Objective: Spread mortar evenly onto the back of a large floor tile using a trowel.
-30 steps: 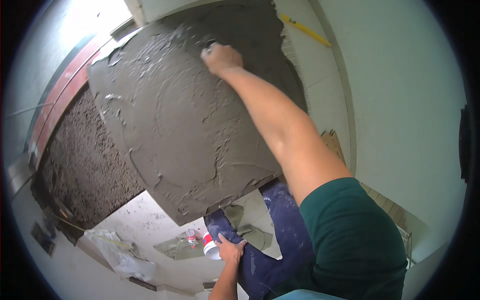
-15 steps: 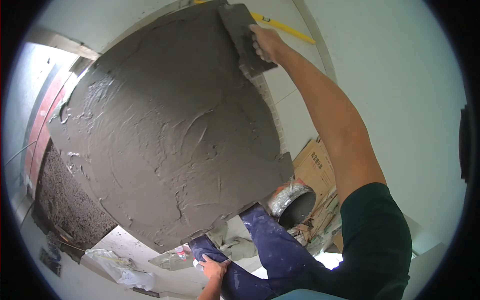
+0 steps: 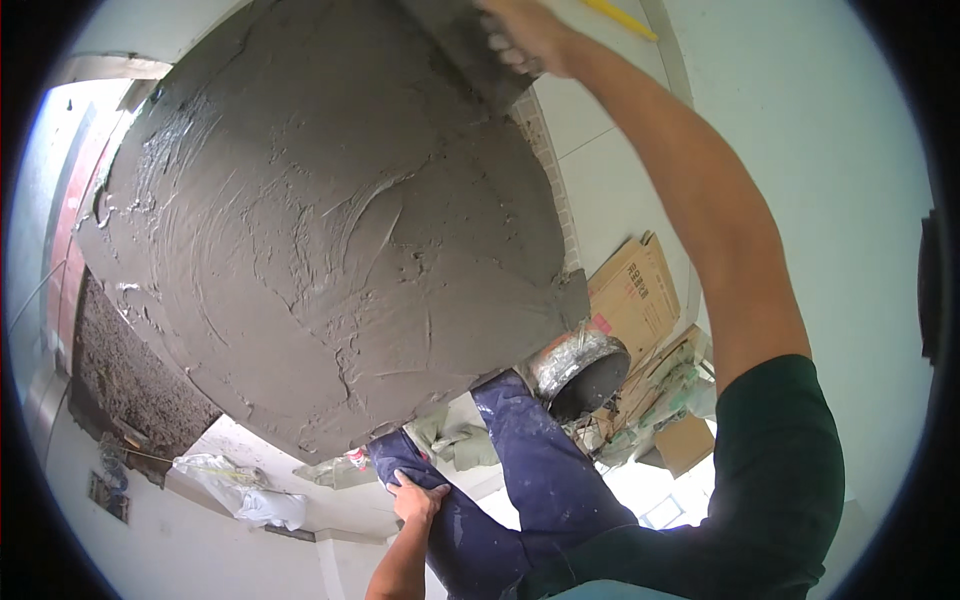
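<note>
A broad surface of wet grey mortar fills the middle, streaked with ridges and small pits. At its top right edge my right hand grips a flat grey plastering trowel. The trowel's blade lies against the mortar; its handle is hidden under my closed fingers. Along the right edge of the mortar runs a narrow tiled strip. My left hand holds nothing and lies on the leg of my stained blue trousers, its fingers apart.
A mortar-smeared bucket lies tipped beside my leg. Flattened cardboard leans behind it. A yellow spirit level rests at the top right. White plastic bags lie at the lower left, near a rough brown patch.
My right hand and the trowel have moved up and slightly left along the mortar's edge. My left hand stays on my leg. The whole view has shifted a little.
</note>
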### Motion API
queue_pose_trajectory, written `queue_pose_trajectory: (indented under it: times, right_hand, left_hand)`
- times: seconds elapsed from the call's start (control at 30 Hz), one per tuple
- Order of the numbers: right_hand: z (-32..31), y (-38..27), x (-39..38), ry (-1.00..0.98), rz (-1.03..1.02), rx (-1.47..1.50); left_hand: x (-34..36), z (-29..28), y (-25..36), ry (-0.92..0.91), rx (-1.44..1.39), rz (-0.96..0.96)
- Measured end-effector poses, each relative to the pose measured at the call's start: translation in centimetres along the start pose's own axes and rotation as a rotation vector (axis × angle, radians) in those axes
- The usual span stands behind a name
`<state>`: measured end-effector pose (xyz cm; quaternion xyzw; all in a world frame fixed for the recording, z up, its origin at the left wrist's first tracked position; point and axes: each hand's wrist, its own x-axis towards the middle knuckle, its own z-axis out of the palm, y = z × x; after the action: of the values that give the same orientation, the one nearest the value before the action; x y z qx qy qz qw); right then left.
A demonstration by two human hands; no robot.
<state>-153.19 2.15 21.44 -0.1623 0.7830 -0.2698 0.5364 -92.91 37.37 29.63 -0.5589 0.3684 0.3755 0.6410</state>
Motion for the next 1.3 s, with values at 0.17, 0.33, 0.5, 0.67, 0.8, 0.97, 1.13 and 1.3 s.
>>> queue_pose_trajectory:
  times: [0.17, 0.33, 0.5, 0.67, 0.8, 0.97, 1.13, 1.3]
  right_hand:
    - [9.5, 6.2, -4.0, -0.552, -0.278, -0.288]
    - [18.0, 12.7, -14.6, -0.437, -0.283, -0.444]
    - [12.6, 12.8, -14.9, 0.001, -0.408, -0.948]
    - [5.6, 10.1, -8.6, 0.531, -0.26, -0.809]
    - [0.1, 10.6, -4.8, 0.701, -0.179, -0.708]
    - [-1.2, 13.0, -9.2, 0.561, 0.172, -0.098]
    - [3.1, 20.7, -16.6, 0.539, 0.038, -0.44]
    - [-2.1, 24.9, -16.5, 0.757, 0.165, -0.319]
  left_hand:
    - [0.1, -0.9, -1.5, -0.01, -0.019, 0.009]
    - [-0.5, -1.9, -1.6, 0.01, -0.05, 0.014]
    - [-0.2, -1.4, -1.9, 0.021, -0.054, 0.02]
    - [0.1, -0.9, -1.0, 0.036, -0.026, 0.007]
    - [0.0, -0.6, -0.3, 0.044, 0.002, 0.004]
    - [-0.1, -0.6, -1.1, 0.062, -0.022, -0.006]
    - [-0.8, -0.7, -0.5, 0.106, -0.012, -0.003]
    - [-0.1, -0.3, 0.8, 0.107, 0.013, 0.064]
